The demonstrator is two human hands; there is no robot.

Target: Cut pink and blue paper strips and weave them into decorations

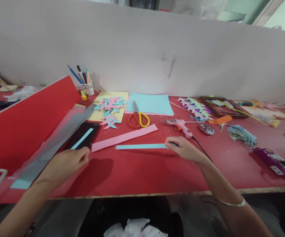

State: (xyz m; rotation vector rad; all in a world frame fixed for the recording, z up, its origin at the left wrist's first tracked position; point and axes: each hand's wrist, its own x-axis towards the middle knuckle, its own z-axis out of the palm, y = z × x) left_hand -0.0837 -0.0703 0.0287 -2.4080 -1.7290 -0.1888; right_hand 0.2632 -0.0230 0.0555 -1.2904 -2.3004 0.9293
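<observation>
My right hand pinches the right end of a narrow light-blue paper strip, which stretches leftward just over the red table. A small dark thing shows by its fingers, too little of it to name. My left hand is closed with curled fingers beside a black phone; whether anything is inside them is hidden. Another short blue paper strip lies on the phone. Between the hands and farther back rests a wider pink paper strip. Scissors with red and yellow handles lie behind it.
A pink glue gun with a black cord lies right of the scissors. Cut paper pieces are heaped on a yellow sheet, beside blue sheets. A red board leans at left. A purple power strip sits at right.
</observation>
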